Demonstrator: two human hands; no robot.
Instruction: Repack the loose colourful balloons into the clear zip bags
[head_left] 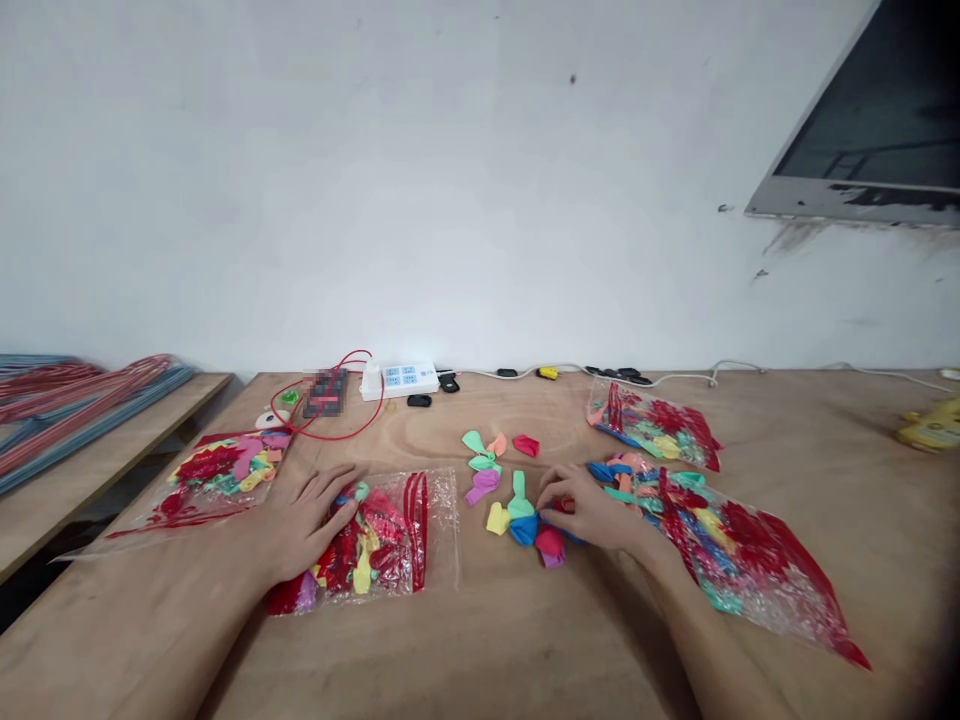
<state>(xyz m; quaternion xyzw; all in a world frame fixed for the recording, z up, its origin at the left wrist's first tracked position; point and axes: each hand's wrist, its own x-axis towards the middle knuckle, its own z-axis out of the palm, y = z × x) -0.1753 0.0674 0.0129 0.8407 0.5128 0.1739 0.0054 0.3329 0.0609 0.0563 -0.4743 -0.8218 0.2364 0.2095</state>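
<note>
My left hand (307, 525) lies over the left end of a clear plastic bag of balloons (386, 540), fingers stretched out and thumb resting on the plastic. Loose uninflated balloons lie in the middle of the table, among them a yellow balloon (497, 518), a blue balloon (524, 530) and a purple balloon (482, 485). At the right side of this group, my right hand (589, 508) has its fingers curled and its thumb close to them, closed on a balloon mostly hidden by the fingers. Beside its wrist is an open-ended bag of balloons (739, 550), with several balloons at its left end.
Further balloon bags lie at the left (225, 470) and back right (656, 425). Along the wall are a white power strip (400, 380), a red cable (341, 437), a blurred dark device (325, 393) and small black items. A screen (877, 110) hangs at upper right.
</note>
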